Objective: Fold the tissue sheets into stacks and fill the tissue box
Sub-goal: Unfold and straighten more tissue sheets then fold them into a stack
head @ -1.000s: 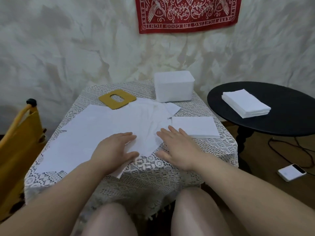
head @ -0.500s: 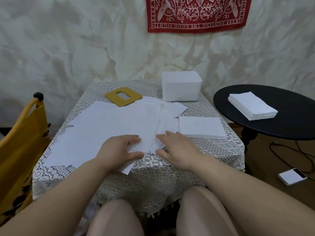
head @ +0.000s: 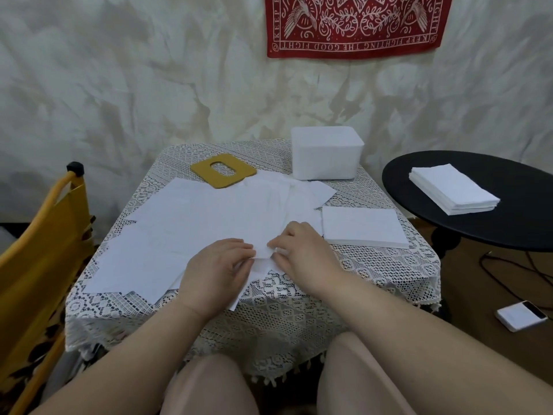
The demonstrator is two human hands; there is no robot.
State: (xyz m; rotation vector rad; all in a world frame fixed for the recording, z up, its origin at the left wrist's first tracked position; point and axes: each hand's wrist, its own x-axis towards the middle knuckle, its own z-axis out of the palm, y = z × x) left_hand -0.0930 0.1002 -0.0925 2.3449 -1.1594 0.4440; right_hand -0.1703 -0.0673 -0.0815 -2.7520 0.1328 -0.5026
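On the lace-covered table (head: 374, 274), left hand (head: 217, 272) and right hand (head: 305, 254) each pinch the near edge of the loose tissue sheets (head: 191, 232), fingers curled, beside a folded stack (head: 362, 226).

The red wall hanging (head: 356, 23) is cut off at the top edge — the yellow chair (head: 33, 253) at the left; the hands' fingertips hide the pinched tissue corner.

The red banner (head: 357, 23) on the wall carries white lettering along its border. The bottom edge reads "KEEP FIGHTING THE GOOD FIGHT", printed upside down. Its left edge shows "KEEP", its right edge "FIGHT". No other text can be read anywhere.
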